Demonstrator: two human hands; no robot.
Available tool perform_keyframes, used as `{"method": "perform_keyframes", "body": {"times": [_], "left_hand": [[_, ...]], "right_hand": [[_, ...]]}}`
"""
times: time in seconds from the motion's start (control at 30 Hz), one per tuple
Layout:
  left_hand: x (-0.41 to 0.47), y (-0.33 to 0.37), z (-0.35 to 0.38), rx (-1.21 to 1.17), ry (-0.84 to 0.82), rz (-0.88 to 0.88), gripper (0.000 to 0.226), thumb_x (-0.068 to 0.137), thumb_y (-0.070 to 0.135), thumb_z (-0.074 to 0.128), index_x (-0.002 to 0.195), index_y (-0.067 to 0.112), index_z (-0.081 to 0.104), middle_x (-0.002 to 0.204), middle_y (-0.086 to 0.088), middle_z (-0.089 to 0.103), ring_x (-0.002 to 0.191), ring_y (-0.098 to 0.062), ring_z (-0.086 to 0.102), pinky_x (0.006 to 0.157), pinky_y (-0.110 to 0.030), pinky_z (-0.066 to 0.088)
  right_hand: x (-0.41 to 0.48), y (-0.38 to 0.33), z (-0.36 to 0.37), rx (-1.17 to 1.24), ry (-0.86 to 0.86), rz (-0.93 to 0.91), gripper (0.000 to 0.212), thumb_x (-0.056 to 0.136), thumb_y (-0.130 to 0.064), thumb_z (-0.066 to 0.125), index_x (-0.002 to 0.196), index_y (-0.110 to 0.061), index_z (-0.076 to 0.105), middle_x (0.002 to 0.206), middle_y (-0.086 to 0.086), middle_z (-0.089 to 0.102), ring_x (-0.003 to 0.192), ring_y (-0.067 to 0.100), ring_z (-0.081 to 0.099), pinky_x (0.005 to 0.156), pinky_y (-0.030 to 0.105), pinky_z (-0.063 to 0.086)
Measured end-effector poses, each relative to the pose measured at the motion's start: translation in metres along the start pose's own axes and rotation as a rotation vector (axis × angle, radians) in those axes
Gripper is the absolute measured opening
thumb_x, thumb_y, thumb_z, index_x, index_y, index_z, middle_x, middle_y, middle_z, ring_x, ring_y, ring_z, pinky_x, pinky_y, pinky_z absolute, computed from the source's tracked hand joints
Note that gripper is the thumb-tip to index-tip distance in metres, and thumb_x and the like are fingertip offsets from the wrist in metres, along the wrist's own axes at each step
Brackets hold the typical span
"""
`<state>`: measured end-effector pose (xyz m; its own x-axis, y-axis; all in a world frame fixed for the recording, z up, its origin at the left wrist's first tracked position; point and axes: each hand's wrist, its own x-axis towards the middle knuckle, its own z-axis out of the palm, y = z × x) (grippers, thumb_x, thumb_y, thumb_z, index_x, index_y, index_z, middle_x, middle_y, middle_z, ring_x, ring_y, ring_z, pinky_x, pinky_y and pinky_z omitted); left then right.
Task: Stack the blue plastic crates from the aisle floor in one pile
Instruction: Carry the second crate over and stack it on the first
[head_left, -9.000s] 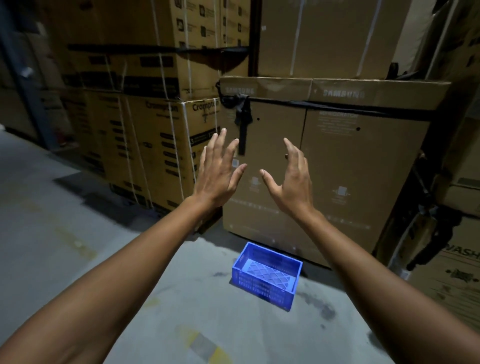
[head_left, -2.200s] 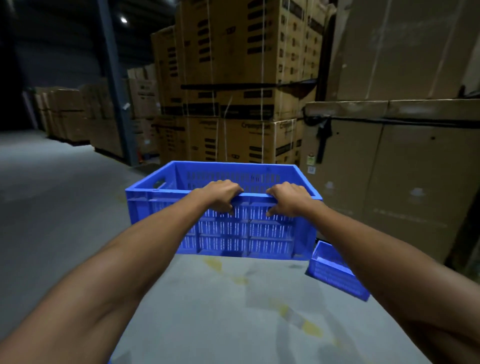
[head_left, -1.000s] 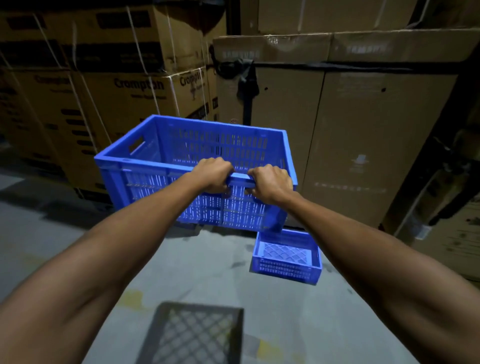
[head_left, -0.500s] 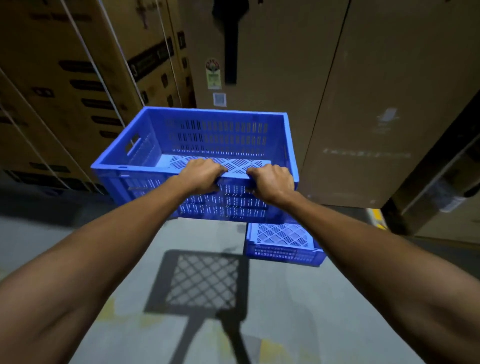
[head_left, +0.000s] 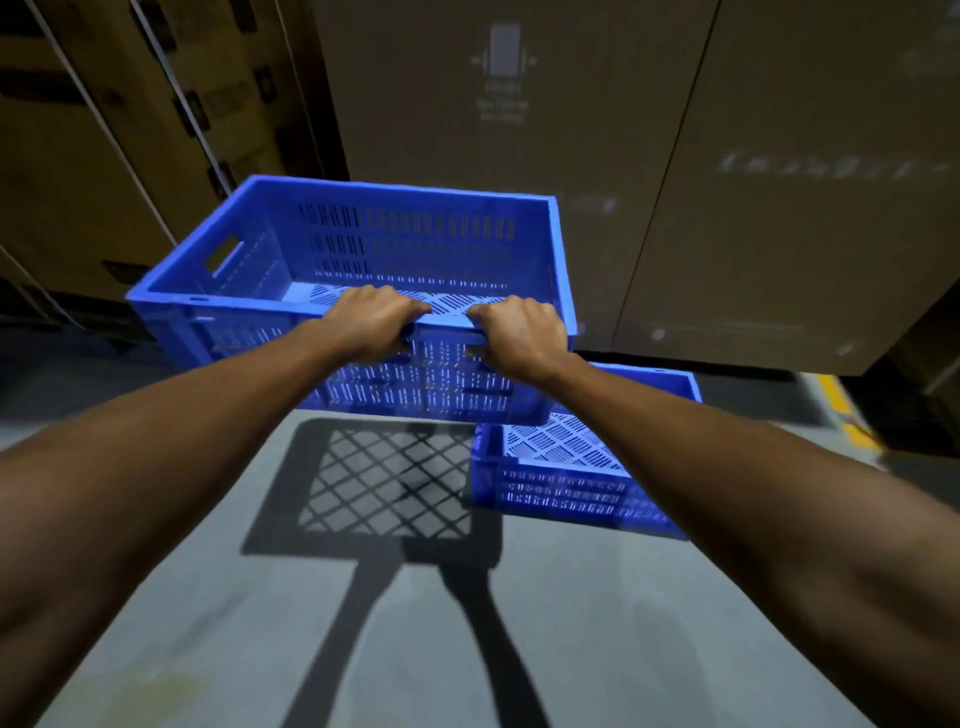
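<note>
- The person carries a blue crate (head_left: 363, 270) clear of the floor, its latticed shadow (head_left: 384, 483) falling on the concrete just below and nearer.
- Both hands are closed over the crate's near long rim: the left hand (head_left: 376, 322) left of the rim's middle, the right hand (head_left: 522, 332) just beside it to the right, fingers curled over the edge into the crate.
- The second crate (head_left: 566, 473) sits on the floor below and to the right, its left far corner hidden under the carried one; it stands close to the cardboard boxes (head_left: 675, 182) at the far side of the aisle.
- The step in hand looks like setting the carried crate onto the floor crate.
- To do it well, the carried crate likely needs to shift right and a little nearer until its base sits square over the lower rim, then come down level.
- With both hands on one side only, the far edge may dip; lowering slowly and keeping the wrists firm should help.
- Fingers hooked inside the rim are safe from pinching, though the forearms pass close over the lower crate.
</note>
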<state>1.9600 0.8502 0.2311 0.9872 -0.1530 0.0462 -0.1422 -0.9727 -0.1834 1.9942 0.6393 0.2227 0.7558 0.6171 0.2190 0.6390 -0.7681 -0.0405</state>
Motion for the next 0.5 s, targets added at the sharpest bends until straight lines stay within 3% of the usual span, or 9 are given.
{"method": "perform_keyframes", "body": {"times": [0.23,0.5], "left_hand": [[0.017,0.000,0.116,0.050,-0.007,0.011,0.031,0.081,0.034,0.074,0.107,0.025,0.060,0.100,-0.001,0.066,0.095,-0.029,0.061,0.068,-0.034,0.037],[0.044,0.004,0.191,0.021,-0.035,0.006,0.031,0.081,0.034,0.074,0.106,0.026,0.059,0.099,-0.001,0.065,0.094,-0.028,0.061,0.073,-0.037,0.046]], "right_hand": [[0.008,0.005,0.134,0.083,0.000,0.033,0.031,0.086,-0.045,0.071,0.083,-0.027,0.045,0.082,0.001,0.056,0.087,0.033,0.062,0.068,0.036,0.038],[0.016,0.021,0.201,0.077,-0.026,0.057,0.031,0.087,-0.044,0.070,0.081,-0.025,0.046,0.081,0.001,0.058,0.086,0.031,0.062,0.067,0.035,0.039]]}}
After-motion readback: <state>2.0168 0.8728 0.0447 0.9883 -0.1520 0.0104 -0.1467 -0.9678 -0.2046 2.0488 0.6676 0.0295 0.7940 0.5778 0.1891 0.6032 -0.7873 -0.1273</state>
